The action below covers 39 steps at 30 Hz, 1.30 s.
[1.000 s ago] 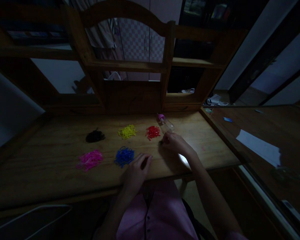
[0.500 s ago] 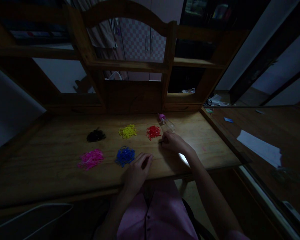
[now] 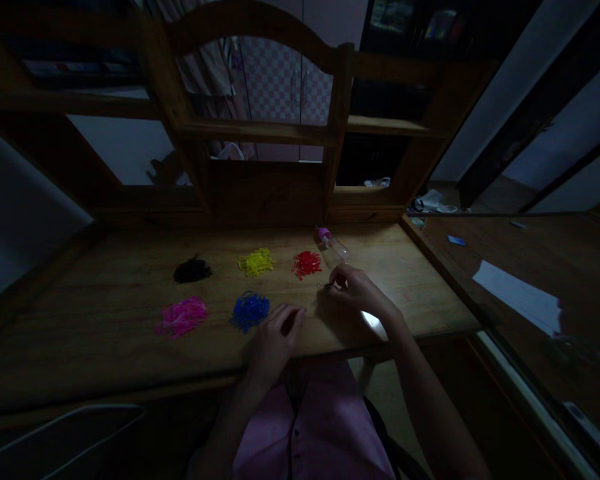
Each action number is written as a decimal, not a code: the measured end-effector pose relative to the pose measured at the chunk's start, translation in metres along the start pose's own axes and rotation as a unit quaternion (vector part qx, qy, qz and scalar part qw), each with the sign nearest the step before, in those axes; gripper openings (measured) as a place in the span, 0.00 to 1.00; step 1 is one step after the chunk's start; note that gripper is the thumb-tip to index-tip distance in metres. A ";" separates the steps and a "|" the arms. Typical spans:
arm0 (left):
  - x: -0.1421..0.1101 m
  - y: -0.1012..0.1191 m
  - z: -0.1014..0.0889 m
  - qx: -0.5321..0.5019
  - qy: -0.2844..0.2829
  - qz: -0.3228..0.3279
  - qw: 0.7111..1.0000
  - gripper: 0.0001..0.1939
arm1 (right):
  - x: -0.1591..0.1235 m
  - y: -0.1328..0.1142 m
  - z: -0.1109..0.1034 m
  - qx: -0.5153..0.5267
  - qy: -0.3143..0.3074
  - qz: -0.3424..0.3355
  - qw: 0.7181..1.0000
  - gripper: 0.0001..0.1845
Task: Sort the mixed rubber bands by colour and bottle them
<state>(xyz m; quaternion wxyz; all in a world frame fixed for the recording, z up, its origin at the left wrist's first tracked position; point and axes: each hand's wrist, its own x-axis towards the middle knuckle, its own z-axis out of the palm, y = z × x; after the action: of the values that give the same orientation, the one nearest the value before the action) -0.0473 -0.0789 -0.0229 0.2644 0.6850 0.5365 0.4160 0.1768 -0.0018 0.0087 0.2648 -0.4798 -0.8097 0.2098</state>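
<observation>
My right hand (image 3: 356, 289) is low over the wooden table, fingers pinched at the tip on a small dark thing (image 3: 329, 285), too small and dim to name. Just left of it lies a tiny pale loop (image 3: 319, 285). My left hand (image 3: 276, 335) rests on the table's near side, fingers curled with thumb and fingertips together; anything between them is hidden. It is right beside a pile of blue bands (image 3: 250, 311). Beyond my right hand are a pile of red bands (image 3: 307, 265) and a clear bulb-shaped bottle (image 3: 337, 249) with a pink cap.
Yellow bands (image 3: 256, 262), black bands (image 3: 192, 271) and pink bands (image 3: 183, 316) lie in separate heaps to the left. A wooden shelf unit (image 3: 270, 193) stands along the table's back. White paper (image 3: 517, 297) lies on another surface at right.
My right hand has shifted slightly to the right along with the small dark thing. The tiny pale loop now shows on the table. My left hand stays about where it was.
</observation>
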 end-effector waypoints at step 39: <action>0.014 0.013 0.006 -0.371 -0.120 -0.162 0.906 0.12 | -0.040 -0.054 0.021 0.328 -0.048 0.065 0.941 0.05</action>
<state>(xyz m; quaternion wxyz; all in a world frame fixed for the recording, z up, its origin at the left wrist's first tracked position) -0.0349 -0.0687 -0.0116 0.6259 0.4858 0.4114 0.4506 0.1440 -0.0630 0.0158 0.3538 -0.4071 -0.6752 0.5033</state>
